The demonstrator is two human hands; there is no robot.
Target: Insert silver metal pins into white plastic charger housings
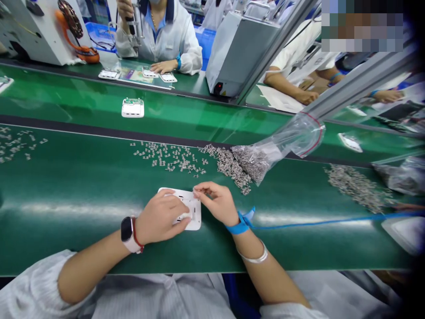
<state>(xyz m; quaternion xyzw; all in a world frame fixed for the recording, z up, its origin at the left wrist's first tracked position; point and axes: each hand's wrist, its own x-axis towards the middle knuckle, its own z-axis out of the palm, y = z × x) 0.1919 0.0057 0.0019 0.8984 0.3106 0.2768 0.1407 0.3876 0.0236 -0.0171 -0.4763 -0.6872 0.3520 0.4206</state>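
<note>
A white plastic cover (196, 218) with slots in it lies on the green worktop in front of me. Across its left part rests my left hand (164, 217), fingers bent over the surface, gripping the cover against the table. My right hand (215, 199) is at the cover's upper right corner, thumb and forefinger pinched together; whatever is between the tips is too small to make out. Beyond the cover, small metal clips (181, 159) are scattered, thickening into a pile (232, 170) at the mouth of a clear plastic bag (279, 144) holding more of them.
A blue cord (315, 223) runs rightward from my right wristband. Behind the worktop, a green conveyor belt (186, 104) carries a white housing with a circuit board (133, 108). Another clip pile (358, 188) lies right. A co-worker (166, 35) sits opposite, beside a grey machine (235, 48).
</note>
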